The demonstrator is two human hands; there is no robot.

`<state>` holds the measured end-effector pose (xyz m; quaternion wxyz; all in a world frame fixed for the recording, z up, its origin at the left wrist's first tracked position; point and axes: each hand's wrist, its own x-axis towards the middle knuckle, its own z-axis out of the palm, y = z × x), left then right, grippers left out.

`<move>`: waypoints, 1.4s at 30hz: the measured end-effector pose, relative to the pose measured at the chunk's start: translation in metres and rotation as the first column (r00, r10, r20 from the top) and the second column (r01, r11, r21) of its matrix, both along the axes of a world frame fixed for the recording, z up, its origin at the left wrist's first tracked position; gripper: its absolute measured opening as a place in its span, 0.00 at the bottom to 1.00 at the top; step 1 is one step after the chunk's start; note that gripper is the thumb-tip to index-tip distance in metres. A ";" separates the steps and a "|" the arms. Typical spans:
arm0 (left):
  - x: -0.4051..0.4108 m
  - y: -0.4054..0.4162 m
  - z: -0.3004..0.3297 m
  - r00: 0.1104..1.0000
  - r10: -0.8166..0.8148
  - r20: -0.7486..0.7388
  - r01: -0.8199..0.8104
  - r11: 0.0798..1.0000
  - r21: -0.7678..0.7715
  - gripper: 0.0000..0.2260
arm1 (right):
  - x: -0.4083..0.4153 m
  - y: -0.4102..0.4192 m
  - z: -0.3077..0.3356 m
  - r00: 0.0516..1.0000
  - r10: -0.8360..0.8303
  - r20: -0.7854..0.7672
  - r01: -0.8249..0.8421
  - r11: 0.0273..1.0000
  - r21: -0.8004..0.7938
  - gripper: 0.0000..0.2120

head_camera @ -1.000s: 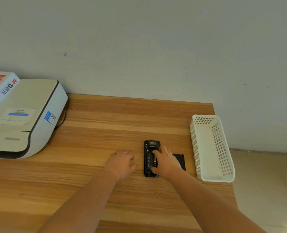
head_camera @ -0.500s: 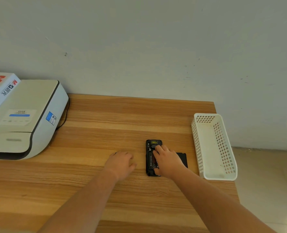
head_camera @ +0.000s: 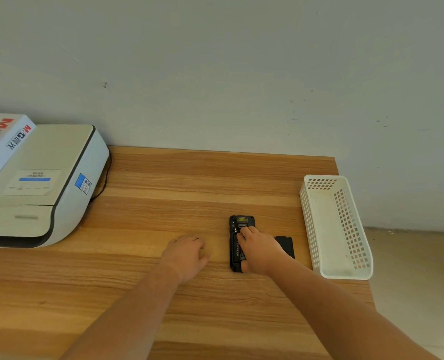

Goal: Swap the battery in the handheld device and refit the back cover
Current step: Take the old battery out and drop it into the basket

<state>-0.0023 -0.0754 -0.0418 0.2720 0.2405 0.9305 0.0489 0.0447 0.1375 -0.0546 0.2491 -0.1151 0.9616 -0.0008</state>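
The black handheld device point(head_camera: 234, 245) lies back side up on the wooden table point(head_camera: 163, 198), its top end with a yellow label pointing away from me. My right hand point(head_camera: 260, 252) lies over it, with the fingertips near its top end and the thumb at its near end. A flat black rectangular part point(head_camera: 285, 246) rests on the table just right of that hand, partly hidden by it. My left hand point(head_camera: 187, 254) rests palm down on the table left of the device, apart from it, with nothing visible in it.
A white perforated plastic basket point(head_camera: 345, 274) stands at the table's right edge, close to the black part. A white printer point(head_camera: 46, 193) with a box point(head_camera: 0, 146) on top fills the left end, and its cable runs behind it. A wall backs the table.
My right hand's fingertips have crept up the device toward its top end. The left hand and the black part have stayed in place.
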 end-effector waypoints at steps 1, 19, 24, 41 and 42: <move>0.000 0.000 -0.001 1.000 0.000 0.003 0.000 1.000 -0.002 0.18 | -0.001 0.001 0.000 1.000 0.002 0.000 -0.002 1.000 -0.001 0.31; -0.001 0.002 0.005 0.999 -0.017 -0.048 0.018 0.999 0.026 0.16 | 0.014 -0.022 0.001 0.803 -0.596 -0.002 0.579 0.780 -0.238 0.28; -0.004 0.000 0.009 0.999 -0.016 -0.047 0.018 0.999 0.034 0.15 | 0.008 -0.040 0.004 0.692 -0.718 0.080 0.718 0.670 -0.188 0.28; -0.007 -0.011 0.013 0.999 -0.017 -0.047 0.019 0.999 0.031 0.12 | -0.003 -0.043 0.007 0.560 -0.813 0.156 0.826 0.533 -0.184 0.31; -0.008 -0.010 0.013 0.999 -0.019 -0.048 0.020 0.999 0.034 0.12 | -0.001 -0.044 0.007 0.566 -0.811 0.151 0.823 0.541 -0.173 0.31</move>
